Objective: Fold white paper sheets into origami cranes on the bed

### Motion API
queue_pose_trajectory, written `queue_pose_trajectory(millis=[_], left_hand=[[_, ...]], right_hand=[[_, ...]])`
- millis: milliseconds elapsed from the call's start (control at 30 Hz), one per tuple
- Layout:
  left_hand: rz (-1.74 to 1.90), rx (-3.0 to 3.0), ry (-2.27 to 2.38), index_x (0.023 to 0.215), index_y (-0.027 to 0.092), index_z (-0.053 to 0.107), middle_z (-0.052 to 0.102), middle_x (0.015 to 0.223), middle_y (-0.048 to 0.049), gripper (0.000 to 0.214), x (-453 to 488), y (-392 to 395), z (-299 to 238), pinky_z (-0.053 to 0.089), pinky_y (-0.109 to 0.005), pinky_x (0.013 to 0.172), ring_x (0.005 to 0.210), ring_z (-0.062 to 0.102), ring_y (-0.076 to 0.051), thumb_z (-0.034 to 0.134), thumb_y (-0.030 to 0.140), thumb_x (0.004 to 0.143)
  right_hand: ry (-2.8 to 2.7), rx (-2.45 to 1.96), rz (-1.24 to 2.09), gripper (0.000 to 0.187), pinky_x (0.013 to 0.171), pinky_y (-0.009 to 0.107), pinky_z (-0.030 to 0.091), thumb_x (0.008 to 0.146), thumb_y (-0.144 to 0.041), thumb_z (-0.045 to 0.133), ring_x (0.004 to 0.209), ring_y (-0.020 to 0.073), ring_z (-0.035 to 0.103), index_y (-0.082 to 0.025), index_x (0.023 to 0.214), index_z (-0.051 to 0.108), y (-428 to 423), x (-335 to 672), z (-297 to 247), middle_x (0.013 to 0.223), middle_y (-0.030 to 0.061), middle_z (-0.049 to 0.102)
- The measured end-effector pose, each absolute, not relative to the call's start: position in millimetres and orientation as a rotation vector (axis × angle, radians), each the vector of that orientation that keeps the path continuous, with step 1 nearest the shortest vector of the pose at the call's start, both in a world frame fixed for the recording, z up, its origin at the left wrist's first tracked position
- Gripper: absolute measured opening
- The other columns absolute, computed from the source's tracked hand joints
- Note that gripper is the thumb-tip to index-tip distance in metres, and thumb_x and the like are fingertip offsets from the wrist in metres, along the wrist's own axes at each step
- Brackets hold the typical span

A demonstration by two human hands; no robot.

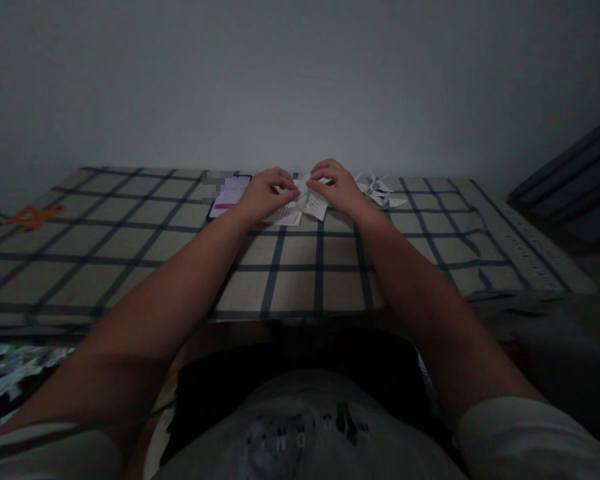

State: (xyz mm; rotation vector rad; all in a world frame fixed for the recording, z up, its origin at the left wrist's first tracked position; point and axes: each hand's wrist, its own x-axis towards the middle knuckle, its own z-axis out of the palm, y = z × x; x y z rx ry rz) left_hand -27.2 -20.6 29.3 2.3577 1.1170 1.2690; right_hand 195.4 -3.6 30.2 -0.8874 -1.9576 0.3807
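Note:
Over the checked tablecloth, my left hand (269,193) and my right hand (336,185) come together around a small folded piece of printed paper (314,204). The thumb and forefinger of each hand pinch it, the left at its left side and the right at its upper right. A flat printed sheet (287,217) lies under and beside my left hand, partly covered by it. Just right of my right hand sit several folded paper pieces (383,191) with pointed ends, like origami cranes. The exact shape of the held paper is too small to tell.
A phone (229,197) with a lit screen lies left of my left hand. An orange object (35,218) rests at the table's far left. The checked cloth (300,287) covers the table, which meets a plain wall (300,87). Dark striped fabric (575,180) stands at the right.

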Motion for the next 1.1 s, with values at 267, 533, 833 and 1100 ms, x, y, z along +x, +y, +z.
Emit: queue_pose_trajectory(millis=[267,533,833,1100], left_hand=[[1.241,2.421,1.116,0.08,0.02,0.074,0.073,0.089,-0.0057,0.022,-27,-19,27,0.052,-0.034,0.076,0.082,0.063,-0.019,0.071,0.041,0.08],[1.289,2.564,1.186,0.081,0.023,0.078,0.075,0.098,-0.0056,0.013,-28,-21,29,0.049,-0.042,0.096,0.095,0.063,-0.023,0.073,0.035,0.08],[1.289,2.625,1.142,0.082,0.023,0.077,0.072,0.102,-0.0058,0.011,-29,-18,27,0.047,-0.045,0.101,0.102,0.061,-0.024,0.074,0.034,0.082],[1.291,2.653,1.142,0.082,0.024,0.077,0.072,0.102,-0.0061,0.013,-26,-24,31,0.047,-0.046,0.1,0.101,0.061,-0.024,0.073,0.036,0.083]], right_hand=[[-2.021,-0.871,0.317,0.022,0.096,0.044,0.055,0.096,-0.045,0.067,0.113,0.0253,0.061,-0.024,0.091,0.072,-9,197,33,0.113,0.0098,0.067],[-2.14,-0.843,0.179,0.021,0.112,0.053,0.045,0.088,-0.047,0.075,0.116,0.0284,0.057,-0.027,0.089,0.074,0,203,26,0.113,0.0095,0.065],[-2.137,-0.87,0.102,0.012,0.113,0.054,0.041,0.089,-0.037,0.072,0.117,0.0288,0.053,-0.026,0.09,0.074,-5,200,27,0.115,0.0087,0.062],[-2.151,-0.883,0.087,0.015,0.113,0.055,0.041,0.09,-0.04,0.073,0.118,0.0301,0.052,-0.025,0.087,0.074,-7,200,27,0.117,0.0084,0.061]])
